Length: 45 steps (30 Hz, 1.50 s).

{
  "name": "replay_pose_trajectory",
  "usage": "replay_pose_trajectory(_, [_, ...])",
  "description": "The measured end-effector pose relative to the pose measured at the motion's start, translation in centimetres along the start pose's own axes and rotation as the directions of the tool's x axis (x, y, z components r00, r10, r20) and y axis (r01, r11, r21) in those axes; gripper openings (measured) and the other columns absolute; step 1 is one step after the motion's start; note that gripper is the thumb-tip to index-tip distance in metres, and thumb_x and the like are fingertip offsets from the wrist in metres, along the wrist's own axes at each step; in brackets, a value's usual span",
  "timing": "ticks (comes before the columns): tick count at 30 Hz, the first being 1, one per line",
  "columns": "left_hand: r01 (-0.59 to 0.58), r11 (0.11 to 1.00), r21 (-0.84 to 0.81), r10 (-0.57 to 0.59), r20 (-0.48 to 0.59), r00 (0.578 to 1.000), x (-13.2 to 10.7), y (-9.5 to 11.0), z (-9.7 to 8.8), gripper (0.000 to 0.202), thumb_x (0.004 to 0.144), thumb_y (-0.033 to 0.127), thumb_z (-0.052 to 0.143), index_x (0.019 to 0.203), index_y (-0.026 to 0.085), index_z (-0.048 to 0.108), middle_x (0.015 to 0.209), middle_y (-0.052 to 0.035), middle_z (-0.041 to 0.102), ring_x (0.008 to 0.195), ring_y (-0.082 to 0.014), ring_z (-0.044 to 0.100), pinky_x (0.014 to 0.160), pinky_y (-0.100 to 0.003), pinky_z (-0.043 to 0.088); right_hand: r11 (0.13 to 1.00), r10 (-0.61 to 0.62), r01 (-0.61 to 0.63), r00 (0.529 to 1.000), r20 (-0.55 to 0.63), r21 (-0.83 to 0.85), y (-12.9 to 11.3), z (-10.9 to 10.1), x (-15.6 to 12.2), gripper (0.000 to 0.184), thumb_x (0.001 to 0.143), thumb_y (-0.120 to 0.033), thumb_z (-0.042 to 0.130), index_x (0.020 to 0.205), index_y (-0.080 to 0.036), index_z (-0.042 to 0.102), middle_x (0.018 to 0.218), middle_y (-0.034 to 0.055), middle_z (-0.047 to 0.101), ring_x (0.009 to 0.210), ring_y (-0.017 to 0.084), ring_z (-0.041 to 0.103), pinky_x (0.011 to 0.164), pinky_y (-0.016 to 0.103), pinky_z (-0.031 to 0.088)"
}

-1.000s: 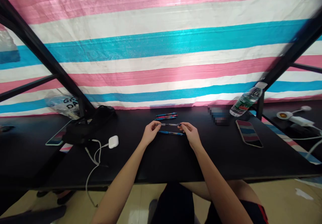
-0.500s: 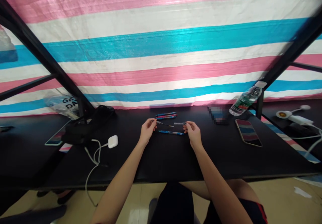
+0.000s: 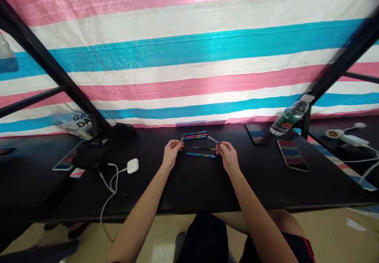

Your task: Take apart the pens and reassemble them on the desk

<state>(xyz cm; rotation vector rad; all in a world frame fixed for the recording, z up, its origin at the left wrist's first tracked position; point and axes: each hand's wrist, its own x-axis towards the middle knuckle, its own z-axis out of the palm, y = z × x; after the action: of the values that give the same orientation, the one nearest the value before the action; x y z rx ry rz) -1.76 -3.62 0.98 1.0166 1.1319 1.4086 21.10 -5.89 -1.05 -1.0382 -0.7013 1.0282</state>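
Four pens and the parts of another are on or above the counter (image 3: 189, 188), clock directions being taken from the single blue pen (image 3: 201, 155) lying crosswise, nearest the person. The left hand (image 3: 171, 153), at ten o'clock, has its grip pinched on a small grey piece (image 3: 181, 139). The right hand (image 3: 228, 156), at three o'clock, has thumb and fingers clamped on a clear pen barrel (image 3: 213, 139), which slants towards eleven. A thin refill (image 3: 203, 148) lies between the two hands just beyond the blue pen, its right end at the right fingertips; whether gripped or resting cannot be told. Near twelve, a group of three pens (image 3: 195, 136), blue and pink, lies close together. Further out: a dark phone (image 3: 256, 134) and a tilted water bottle (image 3: 288, 119) between two and three, a second phone (image 3: 292, 155) at three, and a white case (image 3: 133, 166) with cable near nine.
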Motion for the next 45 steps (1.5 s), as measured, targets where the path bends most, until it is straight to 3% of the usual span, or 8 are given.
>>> replay_pose_trajectory(6, [0.108, 0.980, -0.165, -0.092, 0.102, 0.991, -0.3, 0.3, 0.3, 0.034, 0.070, 0.028, 0.070, 0.098, 0.014, 0.056, 0.086, -0.0061, 0.067, 0.073, -0.0138, 0.064, 0.063, -0.025, 0.045, 0.991, 0.072, -0.079, 0.995, 0.069, 0.111, -0.5, -0.3, 0.0, 0.023, 0.070, -0.033, 0.058, 0.090, -0.021, 0.059, 0.059, -0.0041, 0.052, 0.053, 0.013, 0.053, 0.051, 0.029, 0.045])
replay_pose_trajectory(12, [0.137, 0.978, -0.160, -0.114, 0.145, 0.983, -0.5, 0.4, 0.3, 0.030, 0.078, 0.026, 0.063, 0.104, 0.013, 0.058, 0.090, -0.0080, 0.066, 0.076, -0.0147, 0.065, 0.064, -0.025, 0.046, 0.963, 0.140, -0.163, 0.983, 0.118, 0.214, -0.4, -0.4, 0.1, 0.023, 0.069, -0.031, 0.059, 0.090, -0.020, 0.063, 0.065, -0.0010, 0.058, 0.058, 0.013, 0.056, 0.053, 0.028, 0.046])
replay_pose_trajectory(23, [0.042, 0.996, -0.078, -0.031, 0.129, 0.991, -0.7, 0.5, 0.5, 0.032, 0.062, 0.025, 0.076, 0.089, 0.015, 0.061, 0.083, -0.0034, 0.063, 0.072, -0.0138, 0.062, 0.058, -0.023, 0.042, 0.993, 0.080, -0.088, 0.992, 0.096, 0.083, -0.5, -0.3, -0.2, 0.032, 0.064, -0.034, 0.072, 0.094, -0.022, 0.069, 0.092, 0.0061, 0.070, 0.073, 0.017, 0.062, 0.056, 0.029, 0.046])
replay_pose_trajectory(31, [0.084, 0.992, -0.098, -0.071, 0.129, 0.989, -0.5, 0.4, 0.4, 0.034, 0.068, 0.034, 0.070, 0.093, 0.012, 0.063, 0.081, -0.0049, 0.062, 0.068, -0.0124, 0.060, 0.057, -0.024, 0.042, 0.988, -0.057, 0.054, 0.998, -0.018, -0.146, -0.4, -0.4, -0.3, 0.034, 0.068, -0.039, 0.066, 0.094, -0.018, 0.072, 0.084, 0.0079, 0.071, 0.070, 0.018, 0.059, 0.057, 0.029, 0.043])
replay_pose_trajectory(34, [0.097, 0.990, -0.097, -0.084, 0.133, 0.988, -0.6, 0.6, 0.5, 0.032, 0.072, 0.034, 0.066, 0.094, 0.011, 0.065, 0.077, -0.0046, 0.061, 0.063, -0.0107, 0.057, 0.056, -0.024, 0.041, 0.881, -0.215, 0.165, 0.975, -0.064, -0.443, -0.5, -0.8, -0.4, 0.031, 0.072, -0.038, 0.060, 0.092, -0.018, 0.073, 0.082, 0.0077, 0.071, 0.075, 0.021, 0.059, 0.067, 0.033, 0.044])
replay_pose_trajectory(38, [0.096, 0.994, -0.059, -0.088, 0.133, 0.987, -0.7, 0.7, 0.5, 0.030, 0.073, 0.033, 0.062, 0.093, 0.011, 0.066, 0.073, -0.0035, 0.060, 0.059, -0.0099, 0.054, 0.055, -0.024, 0.040, 0.620, -0.384, 0.253, 0.923, -0.006, -0.743, -0.6, -1.4, -0.5, 0.028, 0.075, -0.031, 0.052, 0.090, -0.020, 0.073, 0.090, 0.0083, 0.070, 0.082, 0.025, 0.057, 0.078, 0.038, 0.041])
replay_pose_trajectory(42, [0.083, 0.996, -0.045, -0.076, 0.136, 0.988, -0.8, 0.7, 0.5, 0.028, 0.072, 0.032, 0.063, 0.090, 0.011, 0.065, 0.072, -0.0032, 0.059, 0.059, -0.0102, 0.054, 0.055, -0.024, 0.041, 0.426, -0.386, 0.216, 0.922, 0.040, -0.879, -0.3, -1.4, -0.7, 0.025, 0.073, -0.022, 0.049, 0.085, -0.021, 0.071, 0.086, 0.0089, 0.068, 0.084, 0.026, 0.053, 0.076, 0.038, 0.036])
replay_pose_trajectory(45, [0.059, 0.998, -0.012, -0.057, 0.131, 0.990, -0.8, 0.5, 0.5, 0.026, 0.072, 0.032, 0.063, 0.088, 0.012, 0.065, 0.070, -0.0032, 0.060, 0.059, -0.0108, 0.055, 0.055, -0.025, 0.041, 0.346, -0.361, 0.209, 0.929, 0.075, -0.915, -0.2, -1.1, -1.0, 0.021, 0.071, -0.019, 0.051, 0.082, -0.022, 0.069, 0.085, 0.0083, 0.065, 0.086, 0.027, 0.050, 0.074, 0.037, 0.033])
